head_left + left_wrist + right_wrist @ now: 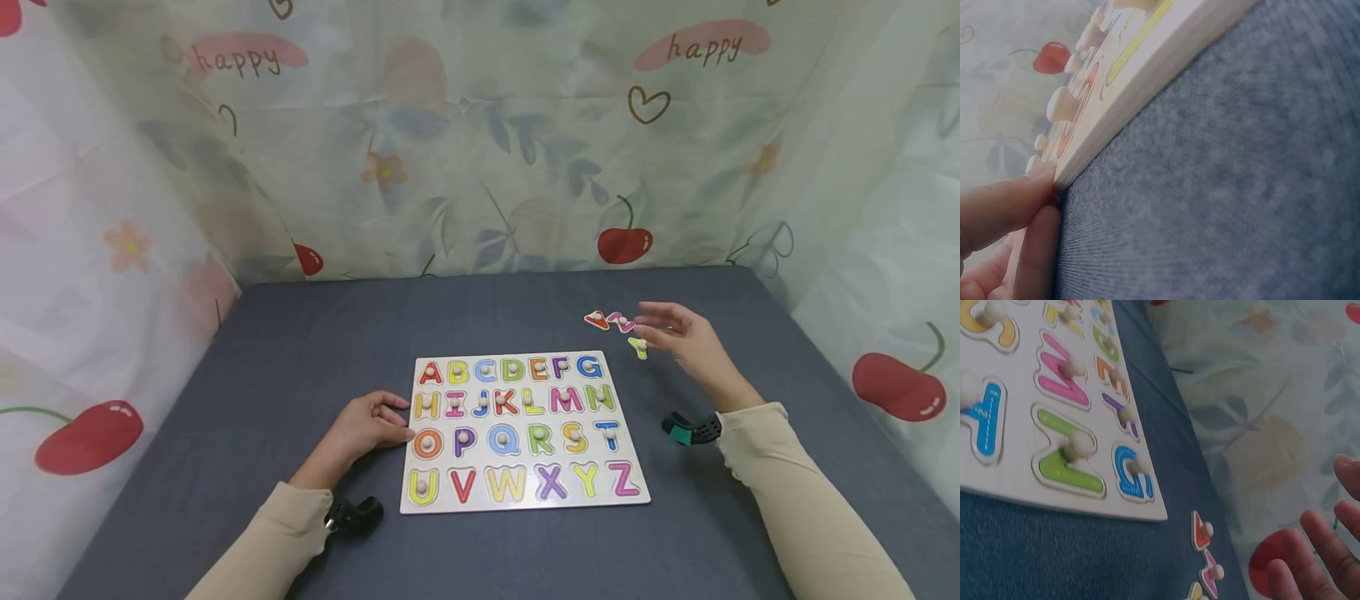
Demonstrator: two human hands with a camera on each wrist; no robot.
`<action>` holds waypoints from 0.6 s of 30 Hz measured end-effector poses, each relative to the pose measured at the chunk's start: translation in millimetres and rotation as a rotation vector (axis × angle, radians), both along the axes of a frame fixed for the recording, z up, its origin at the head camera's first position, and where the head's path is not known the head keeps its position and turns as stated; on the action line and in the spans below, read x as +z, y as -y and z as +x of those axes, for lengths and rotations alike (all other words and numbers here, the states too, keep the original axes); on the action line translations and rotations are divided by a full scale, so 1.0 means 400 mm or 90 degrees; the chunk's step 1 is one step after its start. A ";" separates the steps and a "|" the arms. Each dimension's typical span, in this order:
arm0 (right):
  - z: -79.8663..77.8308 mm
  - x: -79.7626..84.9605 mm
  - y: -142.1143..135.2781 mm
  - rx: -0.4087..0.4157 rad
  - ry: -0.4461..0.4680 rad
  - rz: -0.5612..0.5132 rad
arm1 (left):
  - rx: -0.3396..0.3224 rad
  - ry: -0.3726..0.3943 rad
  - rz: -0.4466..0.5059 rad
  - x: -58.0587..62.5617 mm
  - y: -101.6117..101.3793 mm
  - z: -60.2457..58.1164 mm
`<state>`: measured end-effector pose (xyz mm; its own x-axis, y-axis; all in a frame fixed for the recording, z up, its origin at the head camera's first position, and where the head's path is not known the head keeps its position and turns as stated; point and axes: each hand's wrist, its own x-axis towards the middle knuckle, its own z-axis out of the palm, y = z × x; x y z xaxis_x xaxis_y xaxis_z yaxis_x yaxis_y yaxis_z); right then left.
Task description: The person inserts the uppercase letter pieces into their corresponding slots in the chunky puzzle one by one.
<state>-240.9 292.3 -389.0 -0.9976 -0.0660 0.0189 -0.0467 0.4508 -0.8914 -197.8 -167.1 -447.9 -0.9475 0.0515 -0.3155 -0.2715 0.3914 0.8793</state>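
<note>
A white wooden alphabet puzzle board (480,421) lies on the table, its coloured letter pieces carrying round knobs. V to Z in the bottom row show printed recesses without knobs. My left hand (369,429) holds the board's left edge, thumb (1029,194) on the rim and a finger against the side. Just above the loose pieces at the back right hovers my right hand (686,342), fingers extended and apart, nothing visible in it. Near it lie a red V piece (597,320), a pink Z-like piece (621,322) and a yellow Y piece (638,347).
A dark grey cloth covers the table (322,333). Printed curtains (465,167) enclose the back and sides. Black wrist cameras (356,515) are strapped below both hands, over beige sleeves (810,500).
</note>
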 end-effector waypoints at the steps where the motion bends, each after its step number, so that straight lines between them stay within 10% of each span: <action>1: -0.002 -0.004 -0.010 -0.007 -0.001 0.000 | 0.001 0.000 0.001 0.000 0.000 0.000; 18: -0.111 -0.047 0.013 -0.031 0.046 0.055 | -0.002 0.003 0.010 -0.001 0.000 0.001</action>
<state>-285.3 287.1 -408.0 -0.9983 -0.0161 -0.0562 0.0393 0.5268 -0.8491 -197.5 -167.2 -448.4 -0.9460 0.0602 -0.3186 -0.2737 0.3781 0.8844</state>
